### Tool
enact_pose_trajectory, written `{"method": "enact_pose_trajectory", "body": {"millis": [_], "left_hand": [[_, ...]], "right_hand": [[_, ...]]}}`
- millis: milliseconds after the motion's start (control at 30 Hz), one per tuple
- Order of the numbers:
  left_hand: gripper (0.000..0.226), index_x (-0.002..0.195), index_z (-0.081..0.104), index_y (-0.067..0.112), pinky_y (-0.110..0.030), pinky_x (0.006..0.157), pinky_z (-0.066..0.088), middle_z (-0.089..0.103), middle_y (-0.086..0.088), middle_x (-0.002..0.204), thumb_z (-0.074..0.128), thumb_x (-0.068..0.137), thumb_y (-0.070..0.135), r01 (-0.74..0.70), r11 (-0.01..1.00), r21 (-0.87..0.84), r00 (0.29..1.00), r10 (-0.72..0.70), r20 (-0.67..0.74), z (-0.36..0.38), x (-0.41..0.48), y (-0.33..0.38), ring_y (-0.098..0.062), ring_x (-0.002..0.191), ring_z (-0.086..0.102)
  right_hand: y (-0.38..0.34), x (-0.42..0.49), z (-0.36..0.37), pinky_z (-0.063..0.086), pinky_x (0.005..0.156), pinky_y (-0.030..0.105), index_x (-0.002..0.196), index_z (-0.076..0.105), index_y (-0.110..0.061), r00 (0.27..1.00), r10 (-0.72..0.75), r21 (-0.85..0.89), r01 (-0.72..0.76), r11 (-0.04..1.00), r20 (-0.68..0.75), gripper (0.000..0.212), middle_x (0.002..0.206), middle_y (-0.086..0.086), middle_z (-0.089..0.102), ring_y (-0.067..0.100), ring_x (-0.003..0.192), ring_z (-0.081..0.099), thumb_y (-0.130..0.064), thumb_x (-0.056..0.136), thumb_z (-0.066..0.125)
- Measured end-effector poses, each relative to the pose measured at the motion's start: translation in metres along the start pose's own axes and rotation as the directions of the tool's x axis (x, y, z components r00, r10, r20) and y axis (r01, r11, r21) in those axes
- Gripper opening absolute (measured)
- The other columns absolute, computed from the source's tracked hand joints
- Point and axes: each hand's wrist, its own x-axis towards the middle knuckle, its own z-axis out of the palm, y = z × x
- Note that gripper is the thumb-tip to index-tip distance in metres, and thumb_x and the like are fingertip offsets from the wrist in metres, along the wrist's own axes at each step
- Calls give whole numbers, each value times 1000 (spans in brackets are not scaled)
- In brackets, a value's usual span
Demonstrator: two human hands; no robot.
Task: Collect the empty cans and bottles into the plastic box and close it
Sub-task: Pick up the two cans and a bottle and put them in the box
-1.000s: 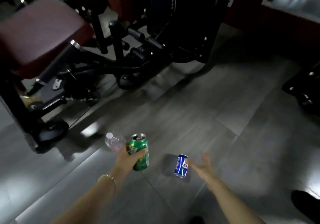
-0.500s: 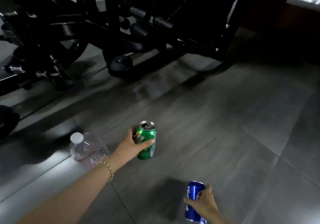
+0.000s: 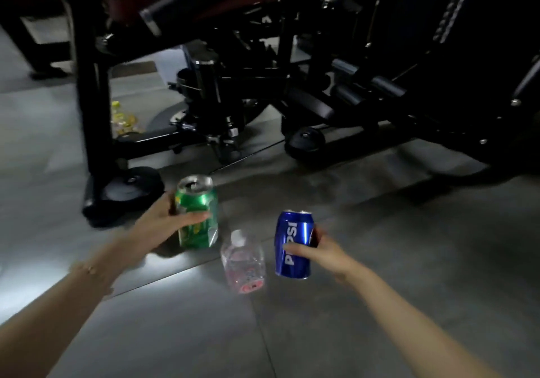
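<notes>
My left hand point(image 3: 159, 222) grips a dented green can point(image 3: 198, 212) with an open top, held upright above the floor. My right hand point(image 3: 324, 253) holds a blue Pepsi can point(image 3: 293, 244) upright, fingers wrapped round its lower half. Between the two cans a small clear plastic bottle point(image 3: 244, 262) with a white cap and a pink label stands on the grey floor tiles, untouched. No plastic box is in view.
A black gym machine frame point(image 3: 96, 132) with round feet point(image 3: 131, 189) and padded rollers point(image 3: 309, 103) fills the upper half of the view. Something yellow point(image 3: 124, 119), blurred, lies on the floor behind the frame's post. Grey tiled floor point(image 3: 409, 260) spreads in front and to the right.
My right hand has lifted the blue can off the floor and holds it upright. The view has swung, so the clear bottle now sits between the two cans instead of left of my left arm.
</notes>
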Motion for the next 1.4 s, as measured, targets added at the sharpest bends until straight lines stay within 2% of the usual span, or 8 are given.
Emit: {"method": "enact_pose_trajectory", "body": {"millis": [133,233,367,500,767,967,1233,1400], "left_hand": [[62,103,60,23,-30,68,56,69,-11,105,88,48,23,279,934,-221,959,-258,119,-1,-25,-67,-15,78,71],[69,106,59,11,-32,71,57,67,-15,97,90,47,27,403,855,-327,903,-314,292,19,-22,-91,-23,79,69],[62,117,54,0,-29,68,57,73,-13,91,70,60,21,444,826,-347,882,-335,330,44,-15,-95,-22,77,71],[95,126,49,9,-31,76,56,71,-16,110,86,41,31,391,842,-372,903,-272,333,43,-18,-64,-26,96,70],[96,125,43,41,-32,92,50,68,6,118,86,40,52,245,933,-263,896,-115,429,40,-73,158,-13,107,66],[60,116,48,54,-27,93,48,67,17,117,74,64,39,141,961,-238,877,-10,480,11,-129,379,-3,109,63],[74,124,48,38,-31,91,51,67,4,120,79,58,53,48,947,-316,895,100,434,-73,-185,618,-16,112,63],[58,119,48,40,-32,93,51,66,4,119,71,66,45,-30,938,-347,931,152,332,-163,-203,684,-15,110,64]], "right_hand": [[26,14,36,51,90,28,102,51,-33,989,106,117,-117,986,100,64,107,-5,65,12,100,63,-47,46,80],[42,27,49,45,103,44,109,51,-31,976,149,193,-178,965,157,89,120,5,64,22,112,61,-56,31,86],[50,29,60,45,104,41,119,51,-25,969,171,203,-207,957,180,86,118,4,66,20,110,63,-48,42,81],[22,13,51,45,100,33,115,55,-25,988,104,202,-126,971,116,86,114,-2,69,16,108,63,-55,39,81],[-180,-117,8,56,79,27,104,60,-30,989,35,333,15,943,-142,94,100,-7,75,12,95,69,-63,20,85],[-396,-242,-28,53,57,13,109,61,-24,970,-6,294,80,952,-242,97,99,-1,74,5,80,71,-57,21,85],[-641,-320,-26,49,97,38,107,63,-34,985,-88,238,123,963,-150,86,109,-3,73,15,103,67,-65,29,83],[-754,-322,30,58,77,26,104,64,-39,974,-227,219,225,950,-16,73,110,-3,72,15,101,68,-60,37,83]]}}
